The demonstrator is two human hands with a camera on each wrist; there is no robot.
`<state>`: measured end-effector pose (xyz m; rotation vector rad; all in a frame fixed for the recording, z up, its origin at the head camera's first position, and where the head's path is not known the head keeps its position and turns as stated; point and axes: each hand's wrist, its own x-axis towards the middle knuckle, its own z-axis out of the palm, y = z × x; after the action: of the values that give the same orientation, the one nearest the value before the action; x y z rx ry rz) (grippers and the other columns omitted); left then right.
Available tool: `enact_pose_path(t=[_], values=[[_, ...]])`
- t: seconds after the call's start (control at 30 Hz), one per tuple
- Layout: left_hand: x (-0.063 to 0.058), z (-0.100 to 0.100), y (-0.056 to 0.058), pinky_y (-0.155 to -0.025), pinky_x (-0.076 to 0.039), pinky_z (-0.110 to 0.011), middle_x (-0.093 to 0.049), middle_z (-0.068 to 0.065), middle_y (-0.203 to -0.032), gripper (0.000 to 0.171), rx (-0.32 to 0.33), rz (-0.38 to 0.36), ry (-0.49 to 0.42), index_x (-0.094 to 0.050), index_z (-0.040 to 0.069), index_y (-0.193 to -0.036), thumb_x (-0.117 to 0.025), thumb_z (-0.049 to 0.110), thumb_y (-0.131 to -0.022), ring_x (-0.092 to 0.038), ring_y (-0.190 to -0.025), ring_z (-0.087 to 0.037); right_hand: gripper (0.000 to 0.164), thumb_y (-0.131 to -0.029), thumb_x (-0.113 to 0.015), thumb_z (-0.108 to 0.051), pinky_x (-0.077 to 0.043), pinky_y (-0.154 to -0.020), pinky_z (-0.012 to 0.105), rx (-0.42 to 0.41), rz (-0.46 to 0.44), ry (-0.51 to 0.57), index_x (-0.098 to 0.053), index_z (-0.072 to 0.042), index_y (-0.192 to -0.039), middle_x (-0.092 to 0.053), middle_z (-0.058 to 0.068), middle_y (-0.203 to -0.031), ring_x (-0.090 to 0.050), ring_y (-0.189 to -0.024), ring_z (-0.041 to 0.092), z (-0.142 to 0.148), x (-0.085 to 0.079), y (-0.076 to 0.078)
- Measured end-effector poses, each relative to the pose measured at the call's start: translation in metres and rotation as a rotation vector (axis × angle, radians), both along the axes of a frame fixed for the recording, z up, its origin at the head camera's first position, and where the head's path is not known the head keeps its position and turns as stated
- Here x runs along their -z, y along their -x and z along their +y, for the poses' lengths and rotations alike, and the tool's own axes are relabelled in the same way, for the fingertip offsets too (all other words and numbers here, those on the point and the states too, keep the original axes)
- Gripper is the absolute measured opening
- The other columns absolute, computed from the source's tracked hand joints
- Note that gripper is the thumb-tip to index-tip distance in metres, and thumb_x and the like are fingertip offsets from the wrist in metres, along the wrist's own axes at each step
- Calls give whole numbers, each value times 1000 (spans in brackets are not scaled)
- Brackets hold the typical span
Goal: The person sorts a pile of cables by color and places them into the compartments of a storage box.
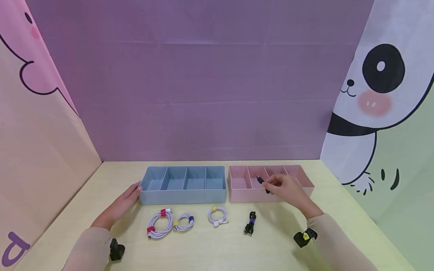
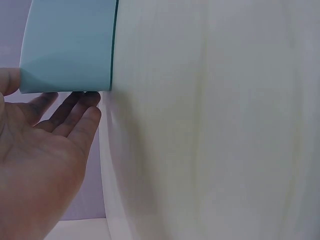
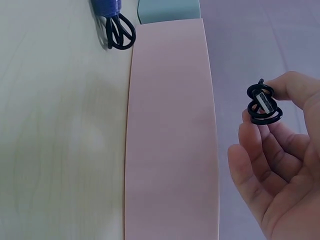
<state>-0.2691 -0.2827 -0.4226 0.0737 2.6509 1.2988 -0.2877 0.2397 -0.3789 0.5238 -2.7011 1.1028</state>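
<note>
My right hand (image 1: 283, 188) pinches a small coiled black USB cable (image 3: 264, 107) between thumb and fingertips, above the pink divided box (image 1: 255, 195). The metal USB plug shows in the middle of the coil in the right wrist view. At the left end of the blue divided box (image 1: 183, 197), my left hand (image 1: 123, 203) rests its fingers against the end wall, with the thumb by the top corner. Another bundled black cable (image 1: 250, 224), tied with a purple strap, lies on the table before the pink box.
White coiled cables lie in front of the blue box: a large one (image 1: 157, 236) with red ties, a smaller one (image 1: 184, 228) beside it, and one with a yellow tie (image 1: 211, 219). Both boxes stand side by side on the wooden table (image 1: 203, 254), before a purple backdrop (image 1: 210, 94).
</note>
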Motion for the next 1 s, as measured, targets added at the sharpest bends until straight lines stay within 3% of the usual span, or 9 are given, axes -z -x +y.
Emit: enact_pose_path(t=[1.0], values=[[4,-2,4,-113,-7,-71,-2,-32,-161,76,4,2,-14,-1,0,-159,-25,51,-109,-4,-146,-54,20,-96,-70,-25,-49,-61,30,18,-89,21,-72,-5,-95,-65,1,-78,-57,-69,18,-3,-6,23]])
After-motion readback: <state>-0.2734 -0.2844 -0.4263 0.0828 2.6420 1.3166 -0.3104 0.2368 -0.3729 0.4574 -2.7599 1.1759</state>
